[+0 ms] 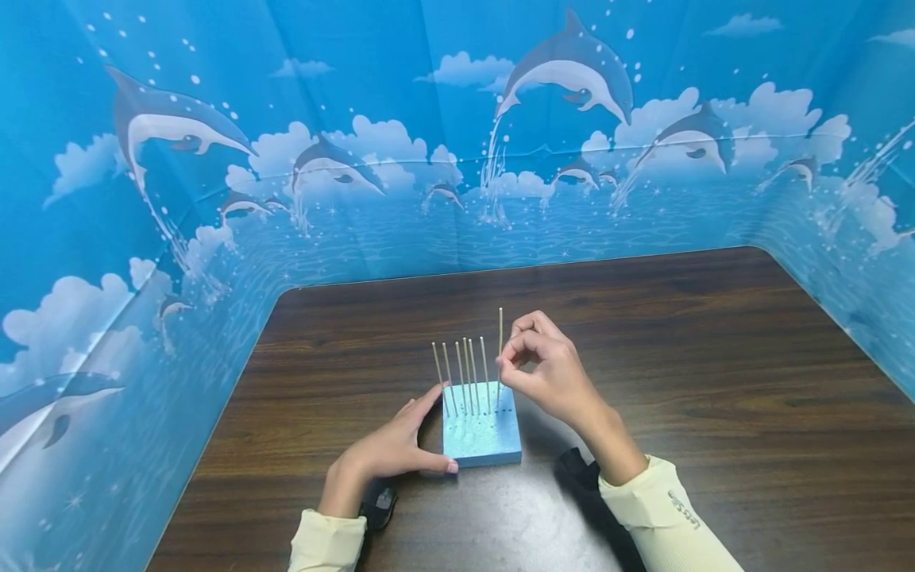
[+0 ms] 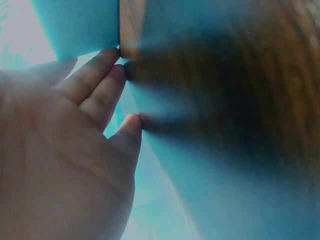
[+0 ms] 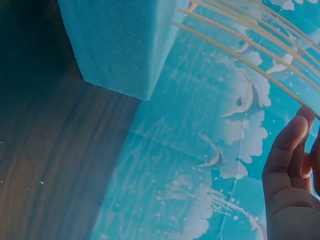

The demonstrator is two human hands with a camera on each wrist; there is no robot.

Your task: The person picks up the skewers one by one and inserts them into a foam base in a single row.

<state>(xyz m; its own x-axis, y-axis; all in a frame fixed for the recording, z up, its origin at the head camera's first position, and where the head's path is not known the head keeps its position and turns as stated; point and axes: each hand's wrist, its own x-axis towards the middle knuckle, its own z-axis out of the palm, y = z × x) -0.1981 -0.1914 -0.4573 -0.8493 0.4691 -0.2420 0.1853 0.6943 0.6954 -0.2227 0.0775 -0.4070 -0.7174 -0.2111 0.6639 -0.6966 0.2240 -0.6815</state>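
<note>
A light blue foam block [image 1: 482, 441] sits on the table, its top dotted with small holes. Several thin wooden sticks [image 1: 457, 373] stand upright in a row across it. My left hand [image 1: 382, 451] holds the block by its left side, thumb at the front corner and a finger at the back corner. At the row's right end, my right hand [image 1: 550, 369] pinches a wooden stick [image 1: 500, 327] between thumb and fingers. That stick [image 3: 240, 57] reaches the block [image 3: 115, 45] in the right wrist view; whether its lower end is sunk in cannot be told.
The dark wood-grain table [image 1: 715, 365] has rounded far corners. A blue dolphin-printed curtain [image 1: 457, 103] surrounds its back and sides. Black wrist straps, one of them at the left wrist [image 1: 379, 507], hang below both forearms.
</note>
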